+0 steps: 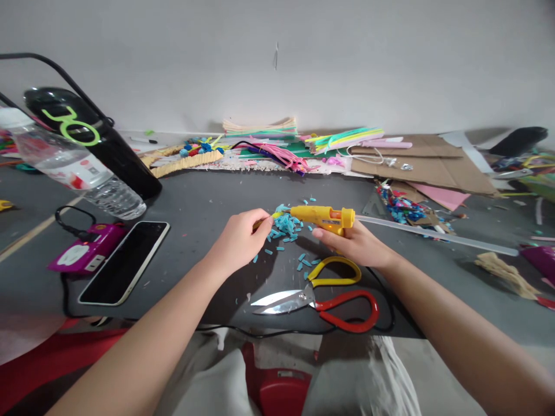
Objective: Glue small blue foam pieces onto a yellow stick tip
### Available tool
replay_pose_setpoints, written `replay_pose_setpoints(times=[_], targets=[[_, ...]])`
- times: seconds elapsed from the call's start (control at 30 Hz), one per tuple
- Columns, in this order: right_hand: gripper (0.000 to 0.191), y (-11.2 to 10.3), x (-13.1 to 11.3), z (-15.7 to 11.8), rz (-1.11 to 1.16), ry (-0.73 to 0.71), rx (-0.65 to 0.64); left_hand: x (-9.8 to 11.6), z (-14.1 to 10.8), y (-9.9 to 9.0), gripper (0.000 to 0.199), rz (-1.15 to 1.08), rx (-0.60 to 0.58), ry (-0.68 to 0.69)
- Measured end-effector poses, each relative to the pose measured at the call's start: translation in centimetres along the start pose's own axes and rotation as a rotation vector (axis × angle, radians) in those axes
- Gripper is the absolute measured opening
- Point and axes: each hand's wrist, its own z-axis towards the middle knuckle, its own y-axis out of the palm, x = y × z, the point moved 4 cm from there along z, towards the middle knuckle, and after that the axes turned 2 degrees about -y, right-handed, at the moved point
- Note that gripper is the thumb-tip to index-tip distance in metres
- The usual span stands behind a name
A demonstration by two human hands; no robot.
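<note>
My right hand point(353, 242) is wrapped round the handle of a yellow hot glue gun point(318, 216), whose nozzle points left. A long translucent glue stick point(433, 233) sticks out of its back end. Just left of the nozzle, my left hand point(245, 234) pinches a small yellow piece point(276, 215); its kind I cannot make out. Under the nozzle and between my hands lies a heap of small light-blue cut pieces point(286, 225), with some scattered around. Nearer to me, scissors point(307, 297) with one yellow and one red handle rest on the grey table, blades apart.
On the left stand a water bottle point(82, 167) and a black bottle point(104, 150), near a phone point(125, 264) and a purple power adapter point(89, 248). Pipe cleaners point(347, 138) and cardboard point(425, 162) line the wall. A black cord point(281, 333) runs along the front edge.
</note>
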Motion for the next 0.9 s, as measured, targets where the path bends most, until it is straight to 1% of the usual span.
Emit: replay_pose_setpoints(times=[0.1, 0.2, 0.4, 0.6, 0.7, 0.77, 0.83, 0.9], targets=[[0.030, -0.1, 0.0, 0.1, 0.015, -0.041, 0.020, -0.1, 0.1, 0.0, 0.034, 0.012, 0.000, -0.002], [0.028, -0.1, 0.0, 0.1, 0.024, -0.039, 0.036, -0.1, 0.1, 0.0, 0.033, 0.010, -0.004, -0.004], [0.040, -0.2, 0.1, 0.1, 0.018, -0.050, 0.039, -0.1, -0.1, 0.1, 0.032, 0.009, -0.006, 0.002], [0.044, -0.6, 0.3, 0.3, -0.022, -0.038, 0.048, -0.2, 0.0, 0.1, 0.032, 0.003, -0.001, 0.020], [0.047, -0.8, 0.3, 0.3, -0.031, -0.004, 0.055, -0.2, -0.1, 0.1, 0.033, -0.005, 0.007, 0.025], [0.045, -1.2, 0.7, 0.2, -0.043, 0.036, 0.075, -0.2, -0.1, 0.0, 0.034, -0.011, 0.014, 0.024], [0.042, -1.9, 1.4, 0.1, -0.080, 0.083, 0.116, -0.2, -0.1, -0.1, 0.034, -0.018, 0.022, 0.020], [0.041, -3.0, 2.4, 0.0, -0.161, 0.124, 0.186, -0.2, -0.1, -0.3, 0.033, -0.019, 0.031, 0.016]])
